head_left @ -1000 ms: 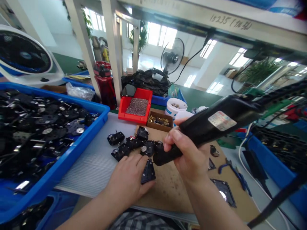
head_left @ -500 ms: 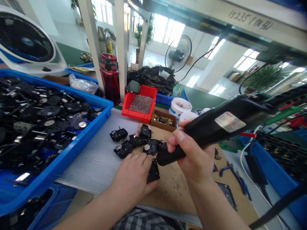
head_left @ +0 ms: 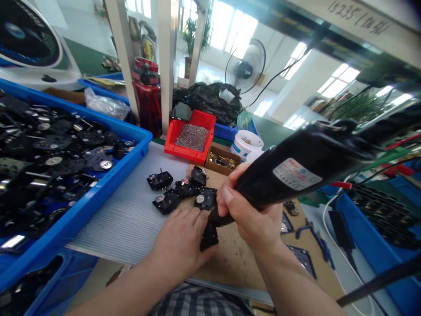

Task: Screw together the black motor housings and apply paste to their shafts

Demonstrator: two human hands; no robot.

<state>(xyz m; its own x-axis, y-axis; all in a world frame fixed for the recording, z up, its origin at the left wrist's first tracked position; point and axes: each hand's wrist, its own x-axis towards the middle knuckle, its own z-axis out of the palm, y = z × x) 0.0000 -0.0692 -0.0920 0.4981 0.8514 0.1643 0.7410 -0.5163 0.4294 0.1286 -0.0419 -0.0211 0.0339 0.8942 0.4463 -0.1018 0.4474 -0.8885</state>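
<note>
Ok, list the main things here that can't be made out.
All in the head view:
Tip of the black tool: hidden by the tool's own body.
Black part: partly covered by the left hand and the tool.
Label on the tool: print too blurred and small to read.
White fan: cut off by the picture's left edge.

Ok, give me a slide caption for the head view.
Right hand grips a black tool; left hand holds a black part on the board.
</note>
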